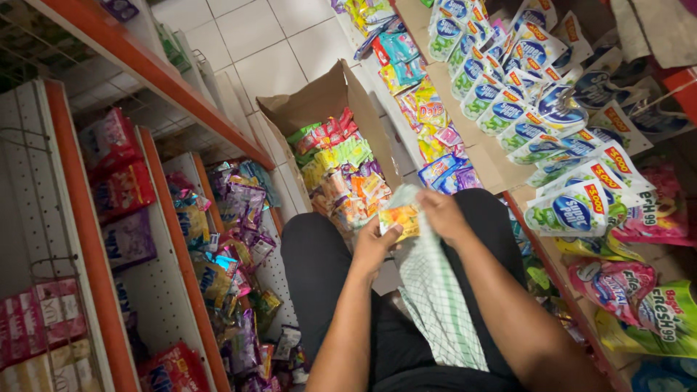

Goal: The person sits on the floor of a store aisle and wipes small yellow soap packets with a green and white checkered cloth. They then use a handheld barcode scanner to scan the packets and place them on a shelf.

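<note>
**Yellow packet held over the lap in a narrow shop aisle**

The person sat in the aisle with dark trousers (pixel 319 254) and a green-and-white checked cloth (pixel 435 297) draped over the lap. The left hand (pixel 374 247) held a small yellow-orange snack packet (pixel 401 220), its fingers closed around the packet's lower left edge. The right hand (pixel 443 214) met the packet from the other side, fingers curled over its top right corner and the fold of cloth beneath; how tightly they gripped could not be told. The packet sat between the 2 hands, just above the knees.

Directly ahead, touching the knees, stood an open cardboard box (pixel 312 101) packed with rows of red, green, yellow and orange sachets (pixel 341 170). It blocked the white tiled floor (pixel 268 43) of the aisle. On the left, an orange-edged shelf (pixel 181 239) carried purple and red packets (pixel 239 210) spilling toward the person's leg. On the right, hanging strips of white-and-blue detergent pouches (pixel 537 94) crowded close to the right forearm, with pink and green bags (pixel 639 297) lower down.
</note>
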